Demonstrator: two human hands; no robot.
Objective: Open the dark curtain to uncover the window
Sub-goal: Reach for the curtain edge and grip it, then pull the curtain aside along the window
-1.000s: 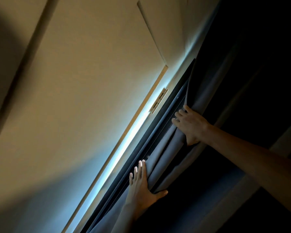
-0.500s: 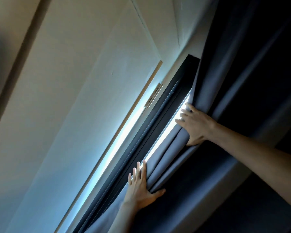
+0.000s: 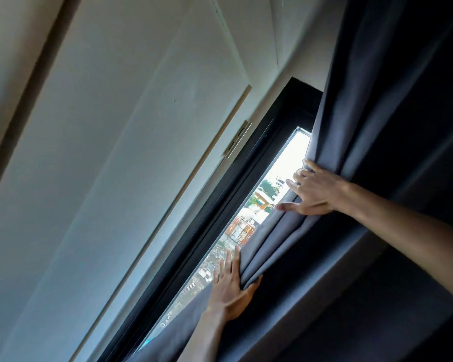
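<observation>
- My right hand (image 3: 315, 193) sits high on the leading edge of the dark curtain (image 3: 377, 152), fingers (image 3: 297, 176) curled round the hem, thumb flat against the folds: a loose hooking hold, not a tight fist
- My left hand (image 3: 232, 290) lies lower, fingers nearly straight and pressed on the gathered pleats, thumb tucked into a fold; it pushes more than it grips
- The curtain covers most of the window (image 3: 262, 205); only a narrow strip of glass shows beside the black window frame (image 3: 246, 184)
- Judgement: the step in hand is sliding the fabric away from the frame
- To do it well, I judge both hands should travel together, bunching the pleats, pulling along the rail rather than downward
- Risk: the flat left hand may slip off the cloth
</observation>
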